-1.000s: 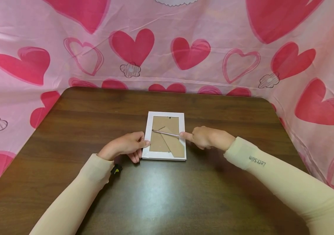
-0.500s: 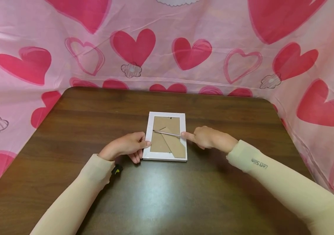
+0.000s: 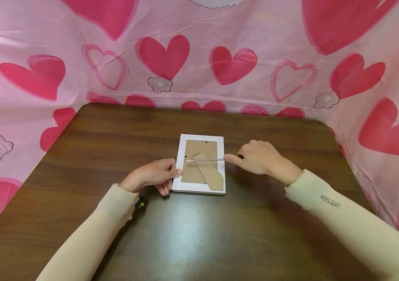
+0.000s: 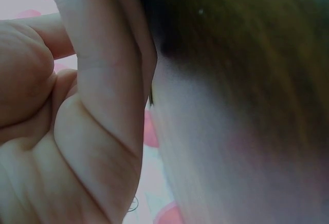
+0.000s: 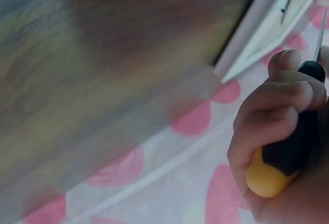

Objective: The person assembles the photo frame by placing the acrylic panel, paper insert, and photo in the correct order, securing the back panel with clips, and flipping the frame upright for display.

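A white picture frame (image 3: pixel 177 175) lies face down on the table, its brown backing board (image 3: pixel 193 173) and slanted easel leg (image 3: pixel 210 173) showing. Small dark tabs sit round the backing's edge. At the frame's lower left side my left hand (image 3: pixel 151 173) grips the edge, thumb on top and fingers beside and below it. My right hand (image 3: pixel 260 157), to the right of the frame, holds a screwdriver whose black and yellow handle (image 5: pixel 288 147) is wrapped by curled fingers. The screwdriver's metal shaft (image 3: pixel 208 159) reaches leftward over the backing, its tip apart from the left tab.
The brown wooden table (image 3: pixel 132 125) extends round the frame on all sides. A pink cloth with hearts (image 3: pixel 199 70) hangs behind it and at both sides. A small black and yellow object (image 3: pixel 141 203) is at the left wrist.
My right hand has moved right and slightly up, drawing the screwdriver tip away from the tab at the backing's left edge. The left hand keeps its grip on the frame.
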